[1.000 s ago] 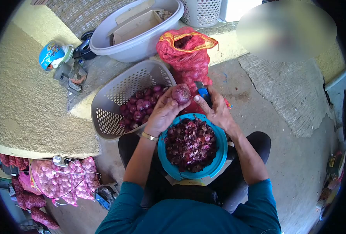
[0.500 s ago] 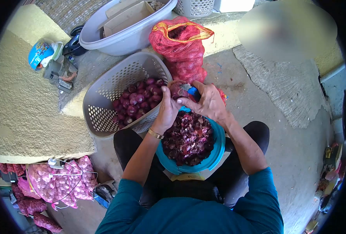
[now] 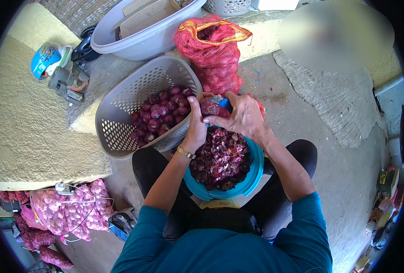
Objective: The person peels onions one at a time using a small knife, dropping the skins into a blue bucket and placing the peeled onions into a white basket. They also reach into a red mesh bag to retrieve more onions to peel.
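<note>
Above the far rim of a teal basin filled with purple onion peels, my left hand holds a red onion from its left side. My right hand is closed around a small blue object pressed at the onion's right side; its blade, if any, is hidden. Left of my hands stands a grey perforated basket with several purple onions in it. A red mesh sack of onions stands just beyond my hands.
A large pale tub holding cardboard lies at the back. Pink net bags of bulbs are at the lower left. A blue helmet-like object rests on the left ledge. Assorted items line the right edge.
The view has shifted slightly. My hands remain together around the onion, with my right fingers moved a little against it.
</note>
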`<state>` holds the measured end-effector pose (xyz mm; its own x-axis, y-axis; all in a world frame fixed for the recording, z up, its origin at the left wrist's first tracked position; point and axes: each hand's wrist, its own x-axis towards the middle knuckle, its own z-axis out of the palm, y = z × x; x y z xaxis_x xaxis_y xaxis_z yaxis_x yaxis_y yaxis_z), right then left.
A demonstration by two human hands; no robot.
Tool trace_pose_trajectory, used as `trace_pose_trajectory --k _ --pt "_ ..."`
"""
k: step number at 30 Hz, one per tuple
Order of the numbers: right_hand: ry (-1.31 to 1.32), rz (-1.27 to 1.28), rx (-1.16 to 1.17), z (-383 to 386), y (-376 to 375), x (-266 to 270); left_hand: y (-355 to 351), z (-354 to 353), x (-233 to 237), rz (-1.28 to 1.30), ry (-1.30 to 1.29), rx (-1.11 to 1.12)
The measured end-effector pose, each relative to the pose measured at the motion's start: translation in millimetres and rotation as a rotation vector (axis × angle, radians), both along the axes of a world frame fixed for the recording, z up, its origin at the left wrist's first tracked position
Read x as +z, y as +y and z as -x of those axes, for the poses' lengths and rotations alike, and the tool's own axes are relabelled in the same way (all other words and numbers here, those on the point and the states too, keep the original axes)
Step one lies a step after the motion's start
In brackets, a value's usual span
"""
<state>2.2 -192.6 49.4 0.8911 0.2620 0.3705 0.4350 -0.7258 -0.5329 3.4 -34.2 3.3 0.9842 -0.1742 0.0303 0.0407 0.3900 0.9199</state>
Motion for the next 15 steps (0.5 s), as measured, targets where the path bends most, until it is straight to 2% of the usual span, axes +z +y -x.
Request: trace_pose_trajectory --k 3,7,15 --pt "0.015 0.035 -0.010 1 0 3 3 0 3 -0.078 0.010 -0.030" --pt "0.012 0.033 -0.015 0 0 0 2 -3 -1 -0.035 0.078 -0.029" --pt "-0.032 0.078 -0.002 -2 0 -3 14 -4 7 -0.243 0.007 -0.112"
